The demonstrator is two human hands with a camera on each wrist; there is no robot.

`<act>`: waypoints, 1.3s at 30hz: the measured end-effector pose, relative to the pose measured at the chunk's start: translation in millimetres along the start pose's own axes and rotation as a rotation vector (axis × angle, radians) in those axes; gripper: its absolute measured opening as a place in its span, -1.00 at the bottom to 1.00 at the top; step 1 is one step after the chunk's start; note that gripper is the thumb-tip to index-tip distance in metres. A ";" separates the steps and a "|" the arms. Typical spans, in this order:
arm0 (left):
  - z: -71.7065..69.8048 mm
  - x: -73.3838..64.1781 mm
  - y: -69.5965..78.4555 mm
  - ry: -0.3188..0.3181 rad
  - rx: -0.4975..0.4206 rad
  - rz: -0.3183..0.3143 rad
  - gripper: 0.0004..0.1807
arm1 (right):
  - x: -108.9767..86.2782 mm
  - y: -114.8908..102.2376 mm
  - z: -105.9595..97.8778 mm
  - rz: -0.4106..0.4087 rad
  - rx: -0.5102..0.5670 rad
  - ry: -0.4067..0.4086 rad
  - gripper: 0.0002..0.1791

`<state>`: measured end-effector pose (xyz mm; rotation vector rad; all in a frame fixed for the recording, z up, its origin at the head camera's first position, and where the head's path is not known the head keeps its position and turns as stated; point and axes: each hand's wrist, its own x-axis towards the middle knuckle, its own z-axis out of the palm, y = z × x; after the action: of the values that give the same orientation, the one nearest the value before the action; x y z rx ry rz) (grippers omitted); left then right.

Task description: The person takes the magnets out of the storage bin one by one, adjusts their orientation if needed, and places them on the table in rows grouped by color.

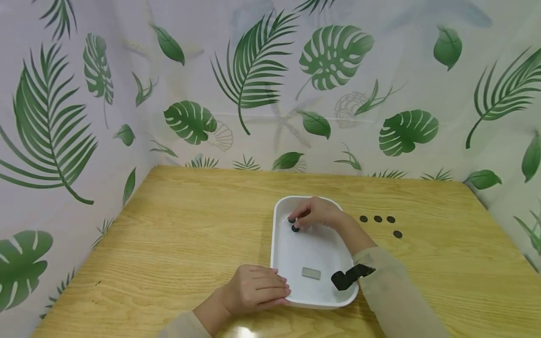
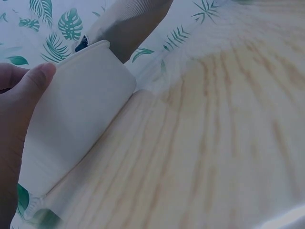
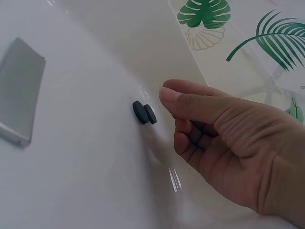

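A white rectangular tray (image 1: 280, 253) with rounded corners sits on the wooden table. My left hand (image 1: 258, 288) holds its near left corner, fingers over the rim and the thumb (image 2: 40, 76) against the outer wall. Over the far left part of the tray is my right hand (image 1: 314, 213), thumb and index finger stretched towards two small black discs (image 3: 139, 112). The discs lie close together on the tray floor, a little apart from the fingertips in the right wrist view. The other fingers of that hand are curled, and nothing shows between thumb and index.
A small grey rectangular block (image 1: 311, 273) lies in the near part of the tray. Several more black discs (image 1: 378, 218) are on the table to the tray's right. A leaf-patterned cloth (image 1: 270, 94) stands behind the table. A black strap (image 1: 352, 276) circles the right wrist.
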<state>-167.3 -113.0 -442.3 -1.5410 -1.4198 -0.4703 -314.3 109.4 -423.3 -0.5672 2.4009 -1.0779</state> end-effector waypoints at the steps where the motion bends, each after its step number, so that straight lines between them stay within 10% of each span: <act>1: -0.1 0.1 -0.4 -0.001 -0.001 0.001 -0.83 | 0.0 0.3 -0.3 -0.004 -0.018 -0.006 -0.77; 15: 3.5 -6.6 1.8 -0.005 0.001 0.001 -0.83 | 4.9 5.2 5.7 -0.097 -0.289 -0.059 -0.73; 39: 2.7 -1.8 0.7 0.004 0.004 0.013 -0.82 | 8.6 7.5 15.4 -0.303 -0.343 -0.046 -0.88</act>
<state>-167.9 -111.6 -445.2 -1.5441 -1.4059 -0.4624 -314.3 100.3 -440.1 -1.0879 2.5294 -0.7523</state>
